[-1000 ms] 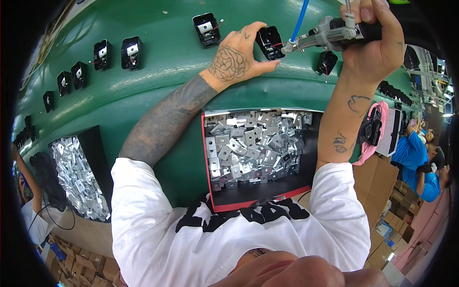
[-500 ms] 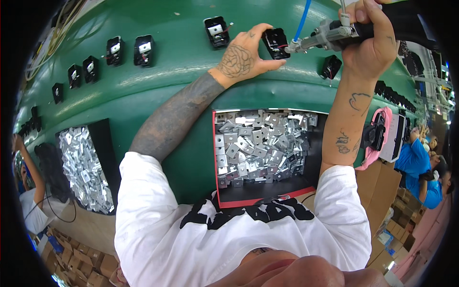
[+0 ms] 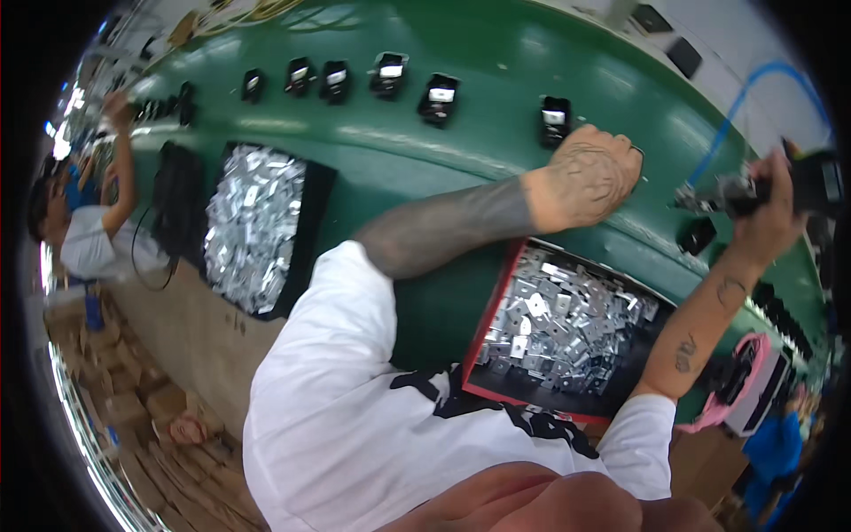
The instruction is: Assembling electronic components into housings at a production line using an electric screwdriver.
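Note:
My left hand [image 3: 592, 176] is closed above the green bench, back of the hand up. Its fingers curl out of sight, so what they hold is hidden. Just beyond it stands a small black housing [image 3: 556, 124] with a shiny metal plate inside. My right hand [image 3: 769, 211] grips a power screwdriver [image 3: 714, 193] with a silver nose and a blue hose [image 3: 743, 99]. Below that nose lies another black housing [image 3: 698, 235]. In front of me, between my forearms, sits a red-rimmed black box [image 3: 489, 341] of small bent metal plates [image 3: 567, 324] with holes.
Several more black housings [image 3: 439, 99] line the green bench [image 3: 479, 168] to the left. A second black box [image 3: 312, 199] of metal plates stands at left, beside a black bag [image 3: 177, 191]. A co-worker's arm [image 3: 122, 164] reaches over the bench. Pink headphones-like item [image 3: 743, 377] lies right.
The view has turned. My left hand has gone from spread around a black housing to closed. The screwdriver has moved off that housing, away to the right.

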A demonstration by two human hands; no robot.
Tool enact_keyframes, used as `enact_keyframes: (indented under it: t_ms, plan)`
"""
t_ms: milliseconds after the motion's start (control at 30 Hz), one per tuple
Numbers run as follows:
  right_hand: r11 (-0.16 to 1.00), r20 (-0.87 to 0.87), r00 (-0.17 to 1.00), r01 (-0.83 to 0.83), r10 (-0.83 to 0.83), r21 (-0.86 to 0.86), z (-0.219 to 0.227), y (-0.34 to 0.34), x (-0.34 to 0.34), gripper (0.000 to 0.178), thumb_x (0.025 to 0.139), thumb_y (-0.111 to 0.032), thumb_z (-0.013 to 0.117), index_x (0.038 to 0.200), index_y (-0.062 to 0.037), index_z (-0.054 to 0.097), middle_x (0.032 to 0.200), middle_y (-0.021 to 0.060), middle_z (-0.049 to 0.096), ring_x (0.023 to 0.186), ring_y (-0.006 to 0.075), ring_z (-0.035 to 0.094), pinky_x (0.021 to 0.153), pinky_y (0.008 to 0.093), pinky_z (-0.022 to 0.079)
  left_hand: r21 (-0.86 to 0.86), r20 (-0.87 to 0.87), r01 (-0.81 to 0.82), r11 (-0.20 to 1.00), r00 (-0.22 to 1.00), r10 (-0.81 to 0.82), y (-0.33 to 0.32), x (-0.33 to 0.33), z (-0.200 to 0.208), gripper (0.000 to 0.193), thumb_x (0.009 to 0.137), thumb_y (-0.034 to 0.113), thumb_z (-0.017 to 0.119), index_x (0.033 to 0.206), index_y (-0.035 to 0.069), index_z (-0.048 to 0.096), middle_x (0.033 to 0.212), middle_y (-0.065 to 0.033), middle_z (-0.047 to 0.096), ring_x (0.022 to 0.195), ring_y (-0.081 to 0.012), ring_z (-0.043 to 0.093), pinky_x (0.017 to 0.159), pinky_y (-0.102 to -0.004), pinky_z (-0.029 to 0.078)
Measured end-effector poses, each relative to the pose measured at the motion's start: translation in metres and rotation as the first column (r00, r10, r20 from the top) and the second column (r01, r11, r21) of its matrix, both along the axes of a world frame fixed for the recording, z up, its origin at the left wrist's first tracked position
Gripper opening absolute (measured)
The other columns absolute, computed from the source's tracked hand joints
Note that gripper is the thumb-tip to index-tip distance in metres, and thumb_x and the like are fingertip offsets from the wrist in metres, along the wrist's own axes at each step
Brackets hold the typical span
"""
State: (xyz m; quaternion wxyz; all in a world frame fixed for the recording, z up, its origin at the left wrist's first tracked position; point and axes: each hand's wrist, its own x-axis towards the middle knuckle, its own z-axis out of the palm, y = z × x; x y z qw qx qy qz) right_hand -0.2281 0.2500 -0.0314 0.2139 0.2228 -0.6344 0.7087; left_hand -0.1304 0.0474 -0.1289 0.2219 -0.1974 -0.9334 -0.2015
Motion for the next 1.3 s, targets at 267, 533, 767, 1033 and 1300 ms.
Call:
enact_keyframes:
  t_ms: [267, 533, 767, 1033, 1300]
  plan:
    - [0.991, 0.040, 0.998, 0.049, -0.044, -0.127, -0.001, -0.043, 0.014, 0.024, 0.082, -0.005, 0.068, 0.105, 0.0023, 0.064, 0.068, 0.0051, 0.060, 0.053, 0.0132, 0.054, 0.054, 0.0224, 0.044, -0.134, 0.299, 0.549, 0.825, 0.816, -0.494, 0.038, 0.107, -0.028, 0.004, 0.082, 0.009, 0.055, 0.080, 0.006, 0.057, 0.082, -0.0104, 0.058, 0.072, -0.0248, 0.061, 0.068, -0.0327, 0.052]
    - [0.994, -0.036, 0.999, 0.024, -0.028, -0.107, -0.007, -0.033, 0.005, 0.027, 0.085, -0.007, 0.065, 0.110, 0.0024, 0.064, 0.062, 0.0026, 0.058, 0.048, 0.0114, 0.052, 0.049, 0.0201, 0.039, -0.094, 0.331, 0.551, 0.829, 0.803, -0.495, 0.043, 0.087, 0.017, 0.002, 0.083, 0.006, 0.058, 0.084, 0.004, 0.060, 0.078, -0.0069, 0.061, 0.064, -0.0204, 0.059, 0.062, -0.0301, 0.050]
    - [0.993, -0.007, 1.000, 0.019, -0.020, -0.117, -0.018, -0.027, -0.006, 0.025, 0.085, -0.007, 0.066, 0.108, 0.0025, 0.064, 0.063, 0.0027, 0.058, 0.048, 0.0112, 0.052, 0.048, 0.0200, 0.039, -0.023, 0.383, 0.449, 0.893, 0.829, -0.407, -0.006, 0.052, 0.063, 0.003, 0.085, 0.002, 0.062, 0.087, 0.003, 0.064, 0.072, -0.0022, 0.064, 0.054, -0.0160, 0.058, 0.055, -0.0285, 0.049]
    - [0.962, 0.006, 0.996, -0.079, 0.083, -0.261, -0.020, -0.026, -0.011, 0.023, 0.085, -0.007, 0.067, 0.106, 0.0022, 0.065, 0.063, 0.0031, 0.060, 0.047, 0.0105, 0.052, 0.047, 0.0199, 0.039, 0.271, -0.096, 0.112, 0.956, 0.991, -0.089, -0.034, -0.041, -0.021, 0.009, 0.083, 0.013, 0.069, 0.090, 0.007, 0.069, 0.080, -0.0053, 0.066, 0.062, -0.0211, 0.062, 0.060, -0.0297, 0.050]
    - [0.983, -0.042, 0.999, -0.013, 0.005, -0.185, -0.008, -0.041, 0.014, 0.023, 0.084, -0.006, 0.069, 0.106, 0.0020, 0.065, 0.063, 0.0027, 0.060, 0.047, 0.0094, 0.051, 0.046, 0.0192, 0.039, 0.022, -0.159, -0.033, 0.999, 0.987, 0.036, -0.003, -0.058, -0.067, 0.008, 0.081, 0.008, 0.070, 0.089, 0.008, 0.072, 0.085, -0.0033, 0.064, 0.072, -0.0205, 0.061, 0.068, -0.0302, 0.051]
